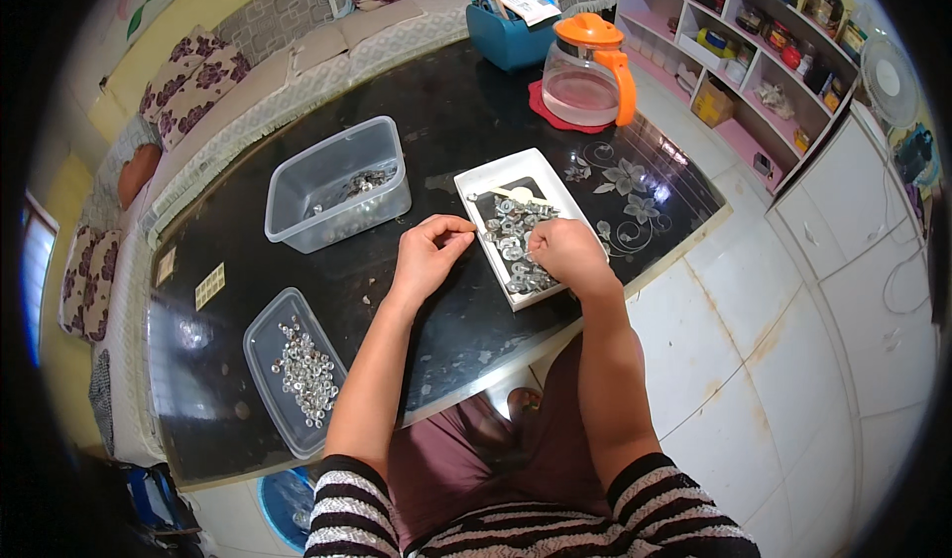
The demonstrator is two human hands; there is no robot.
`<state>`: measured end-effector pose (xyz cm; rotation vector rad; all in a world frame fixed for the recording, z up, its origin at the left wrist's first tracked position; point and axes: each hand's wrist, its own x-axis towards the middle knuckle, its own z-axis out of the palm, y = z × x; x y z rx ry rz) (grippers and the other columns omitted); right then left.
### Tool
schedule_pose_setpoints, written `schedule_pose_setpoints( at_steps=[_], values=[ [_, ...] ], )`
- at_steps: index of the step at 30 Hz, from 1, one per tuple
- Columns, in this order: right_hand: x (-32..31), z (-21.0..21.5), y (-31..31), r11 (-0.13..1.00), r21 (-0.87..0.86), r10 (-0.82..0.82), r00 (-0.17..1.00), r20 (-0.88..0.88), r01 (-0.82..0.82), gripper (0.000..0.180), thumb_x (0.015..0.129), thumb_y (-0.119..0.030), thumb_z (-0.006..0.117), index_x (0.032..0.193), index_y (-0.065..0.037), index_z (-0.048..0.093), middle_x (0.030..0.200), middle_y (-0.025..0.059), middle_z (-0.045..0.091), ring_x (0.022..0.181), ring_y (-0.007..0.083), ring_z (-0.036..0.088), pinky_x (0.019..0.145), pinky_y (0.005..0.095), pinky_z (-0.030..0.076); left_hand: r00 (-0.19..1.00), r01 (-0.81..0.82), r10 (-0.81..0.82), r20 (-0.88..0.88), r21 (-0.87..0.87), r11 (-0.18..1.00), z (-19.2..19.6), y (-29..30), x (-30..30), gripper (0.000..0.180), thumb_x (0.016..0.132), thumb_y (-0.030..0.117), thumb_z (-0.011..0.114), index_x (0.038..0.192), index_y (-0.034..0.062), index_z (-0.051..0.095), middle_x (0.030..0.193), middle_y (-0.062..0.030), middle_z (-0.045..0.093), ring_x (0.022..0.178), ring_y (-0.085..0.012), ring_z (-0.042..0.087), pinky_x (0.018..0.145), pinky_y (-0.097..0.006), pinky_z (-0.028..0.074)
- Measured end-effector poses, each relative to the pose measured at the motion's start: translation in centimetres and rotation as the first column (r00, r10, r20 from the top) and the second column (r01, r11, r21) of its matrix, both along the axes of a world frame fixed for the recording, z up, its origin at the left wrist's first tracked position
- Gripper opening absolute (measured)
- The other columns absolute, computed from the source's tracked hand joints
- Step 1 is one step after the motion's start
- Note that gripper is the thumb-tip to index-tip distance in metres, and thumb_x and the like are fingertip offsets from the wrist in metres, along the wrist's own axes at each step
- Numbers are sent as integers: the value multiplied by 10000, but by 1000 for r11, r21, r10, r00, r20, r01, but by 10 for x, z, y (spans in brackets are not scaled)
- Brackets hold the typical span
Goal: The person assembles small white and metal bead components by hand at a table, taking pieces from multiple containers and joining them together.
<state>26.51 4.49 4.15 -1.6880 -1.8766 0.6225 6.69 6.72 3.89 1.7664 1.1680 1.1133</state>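
Bare-armed and at work, a person reaches both arms forward, the left forearm (374, 379) slanting up and to the right, the right forearm (617, 370) leaning slightly to the left. The left hand (430, 252) turns inward at the wrist (404, 298), index finger stretched out and thumb tip brought up to it in a pinch. Facing it, near but apart, the right hand (568, 250) curls inward, knuckles up, its fingertips largely hidden
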Motion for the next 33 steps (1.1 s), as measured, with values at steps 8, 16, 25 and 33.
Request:
schedule_pose_setpoints(
  at_steps=[8, 16, 25, 33],
  values=[
    [-3, 21, -5, 967, 159, -186, 978, -92, 199, 80, 632, -83, 507, 643, -6, 525, 649, 158, 553, 635, 316, 542, 583, 373, 420, 1000, 26, -26, 13, 12, 1000, 2, 7, 15, 112, 698, 32, 594, 807, 9, 607, 716, -22, 557, 616, -62, 497, 578, -188, 408],
    [3, 16, 2, 907, 234, -250, 895, -370, 350, 120, 634, -92, 551, 678, -9, 476, 540, 57, 495, 495, 124, 478, 518, 246, 398, 960, 39, -14, -280, 83, 996, 13, 31, 32, 140, 673, 71, 597, 802, 18, 610, 751, -96, 588, 641, -169, 571, 605, -253, 442],
    [4, 12, 5, 906, 256, -194, 868, -457, 338, 128, 676, -103, 548, 688, -14, 458, 532, 92, 512, 492, 223, 521, 501, 310, 407, 767, 151, 33, -641, 230, 961, 4, 63, 53, 137, 618, 106, 619, 740, 45, 622, 724, -131, 580, 671, -250, 572, 687, -329, 428],
    [7, 13, 6, 911, 258, -167, 860, -482, 322, 127, 681, -99, 561, 697, -13, 470, 550, 96, 528, 509, 203, 538, 509, 295, 415, 747, 157, 59, -662, 262, 952, 1, 63, 57, 53, 626, 92, 594, 664, 57, 607, 746, -119, 562, 715, -262, 556, 664, -346, 441]
  ],
)
